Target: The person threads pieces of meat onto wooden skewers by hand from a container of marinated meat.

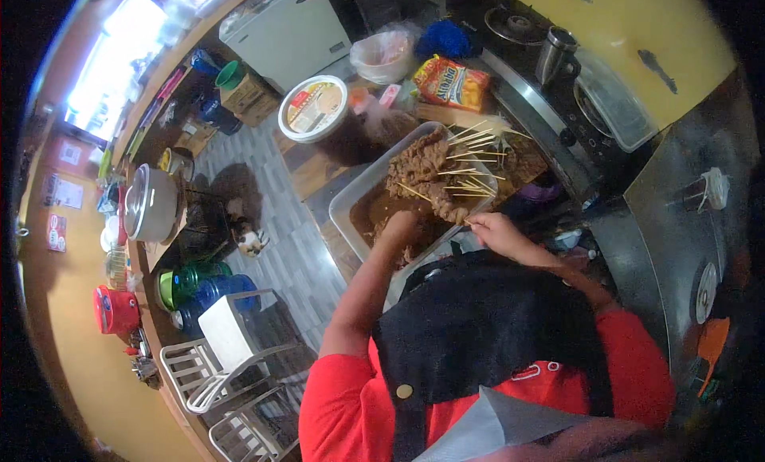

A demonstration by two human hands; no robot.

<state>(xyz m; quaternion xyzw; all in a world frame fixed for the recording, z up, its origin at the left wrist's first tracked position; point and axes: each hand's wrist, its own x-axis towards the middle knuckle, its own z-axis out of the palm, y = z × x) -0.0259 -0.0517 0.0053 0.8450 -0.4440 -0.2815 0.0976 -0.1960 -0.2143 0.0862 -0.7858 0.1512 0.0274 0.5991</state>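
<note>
A rectangular plastic tub [341, 211] of brown marinade stands on the counter before me. My right hand [500, 234] is closed, pinching the bare end of a bamboo skewer [455, 216] at the tub's near right side; meat is threaded on its other end. My left hand [401, 225] reaches down into the tub among loose pieces of marinated meat [408, 253], and its fingers are hidden. Heaped across the far part of the tub are several meat skewers [420, 164], their bare sticks pointing right over the rim.
Beyond the tub stand a round lidded tub [314, 109], a red and yellow packet [452, 83] and a bag-lined bowl [382, 57]. To the right are a stove [534, 87] and a steel tumbler [556, 55]. White chairs [231, 334] and a cat [252, 241] are at left.
</note>
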